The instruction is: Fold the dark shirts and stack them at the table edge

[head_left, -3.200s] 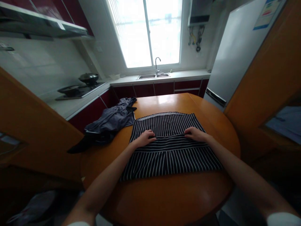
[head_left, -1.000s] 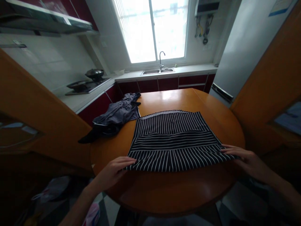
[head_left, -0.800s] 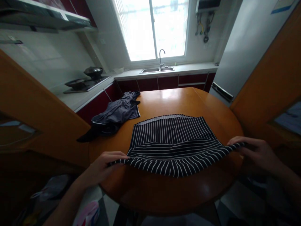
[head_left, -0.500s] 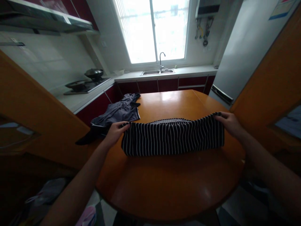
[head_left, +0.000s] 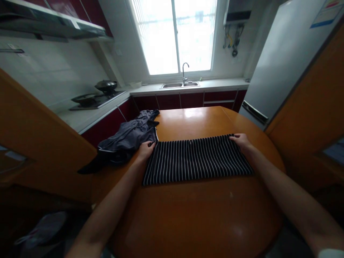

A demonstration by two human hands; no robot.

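A dark garment with white stripes (head_left: 196, 161) lies folded into a wide band on the round wooden table (head_left: 193, 215). My left hand (head_left: 146, 148) pinches its far left corner, fingers closed on the cloth. At the far right corner, my right hand (head_left: 242, 141) grips the cloth the same way. Both corners rest down on the table top. A crumpled grey garment (head_left: 126, 138) lies just left of my left hand, partly hanging over the table's edge.
Orange wooden panels (head_left: 37, 143) stand close at the left and right of the table. A white refrigerator (head_left: 279, 64) is at the right. Behind are a red-fronted counter with a sink (head_left: 178, 85), a stove with pans (head_left: 94, 96), and a bright window.
My hands left the middle of the striped garment, took its near corners, lifted that edge and carried it over to the far edge. The garment now lies folded in half.
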